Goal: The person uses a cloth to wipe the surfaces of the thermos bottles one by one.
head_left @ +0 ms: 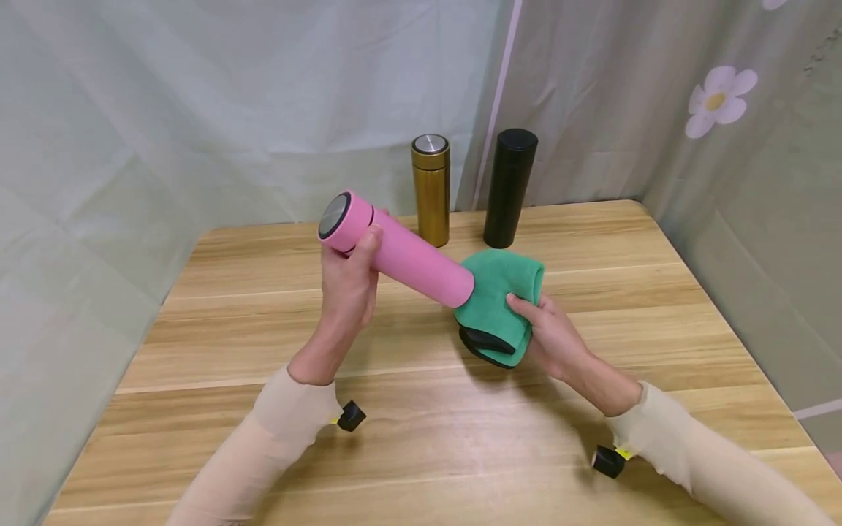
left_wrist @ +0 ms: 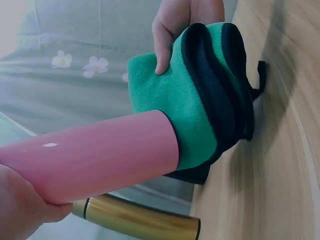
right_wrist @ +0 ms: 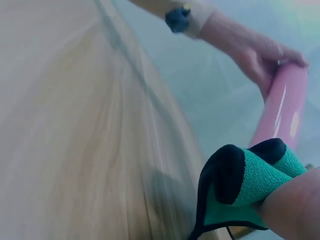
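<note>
My left hand (head_left: 349, 281) grips a pink thermos bottle (head_left: 421, 259) just below its silver-topped lid. The bottle is tilted in the air, lid up to the left and base down to the right. A folded green cloth (head_left: 496, 292) with black edging is in my right hand (head_left: 555, 332), pinched with the thumb on top. The cloth lies right against the bottle's base; in the left wrist view the green cloth (left_wrist: 165, 95) covers the base end. From the right wrist view, the left hand (right_wrist: 260, 57) wraps around the upper part of the pink bottle (right_wrist: 282, 107).
A gold thermos (head_left: 432, 193) and a black thermos (head_left: 509, 190) stand upright at the back of the wooden table (head_left: 408, 453). Behind the table hangs a pale curtain (head_left: 296, 95), with a flower print on the right. Small black devices (head_left: 351, 416) sit at both wrists.
</note>
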The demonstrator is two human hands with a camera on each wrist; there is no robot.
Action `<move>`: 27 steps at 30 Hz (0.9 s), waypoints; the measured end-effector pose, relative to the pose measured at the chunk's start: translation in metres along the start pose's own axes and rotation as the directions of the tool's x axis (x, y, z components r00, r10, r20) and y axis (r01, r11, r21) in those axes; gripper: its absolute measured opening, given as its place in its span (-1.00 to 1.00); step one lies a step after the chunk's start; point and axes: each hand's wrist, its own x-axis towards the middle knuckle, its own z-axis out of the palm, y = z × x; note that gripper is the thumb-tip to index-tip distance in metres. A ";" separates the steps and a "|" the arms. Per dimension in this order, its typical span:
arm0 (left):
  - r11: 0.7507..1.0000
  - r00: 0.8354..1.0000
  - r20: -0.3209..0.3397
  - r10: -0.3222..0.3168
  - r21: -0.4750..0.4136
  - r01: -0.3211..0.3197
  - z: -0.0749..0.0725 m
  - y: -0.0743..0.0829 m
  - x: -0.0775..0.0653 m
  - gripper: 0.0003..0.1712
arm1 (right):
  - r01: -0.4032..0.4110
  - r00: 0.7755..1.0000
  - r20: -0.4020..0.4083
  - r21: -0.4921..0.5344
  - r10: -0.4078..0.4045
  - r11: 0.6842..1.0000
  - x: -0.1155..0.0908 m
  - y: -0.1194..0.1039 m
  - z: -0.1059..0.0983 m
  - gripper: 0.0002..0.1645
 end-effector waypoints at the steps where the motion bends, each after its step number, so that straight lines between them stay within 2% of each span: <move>1: 1.000 1.000 -0.005 0.000 -0.015 0.000 0.000 -0.001 0.000 -0.52 | 0.012 1.000 -0.005 0.009 -0.012 1.000 -0.003 0.001 0.003 -0.50; 7: 0.997 0.999 -0.040 -0.007 -0.078 0.004 -0.002 -0.006 0.002 -0.69 | 0.069 0.997 -0.023 0.037 -0.068 0.997 -0.017 0.008 0.022 -0.54; 11: 0.992 0.997 -0.076 -0.033 -0.123 0.024 -0.002 -0.008 0.002 -0.73 | 0.096 0.992 -0.082 0.030 -0.093 0.995 -0.022 0.012 0.034 -0.50; 14: 0.986 0.991 -0.117 -0.069 -0.161 0.050 -0.001 -0.012 0.002 -0.76 | 0.136 0.981 -0.141 0.015 -0.133 0.991 -0.022 0.015 0.040 -0.50; 17: 0.982 0.987 -0.134 -0.094 -0.173 0.070 -0.001 -0.017 0.001 -0.80 | 0.192 0.959 -0.206 -0.029 -0.194 0.981 -0.022 0.017 0.045 -0.54; 21: 0.984 0.987 -0.123 -0.100 -0.159 0.080 0.000 -0.023 -0.001 -0.71 | 0.220 0.933 -0.267 -0.105 -0.240 0.970 -0.024 0.017 0.051 -0.62; 27: 0.984 0.993 -0.087 -0.084 -0.164 0.069 0.002 -0.025 -0.002 -0.74 | 0.244 0.929 -0.256 -0.126 -0.269 0.962 -0.026 0.013 0.055 -0.58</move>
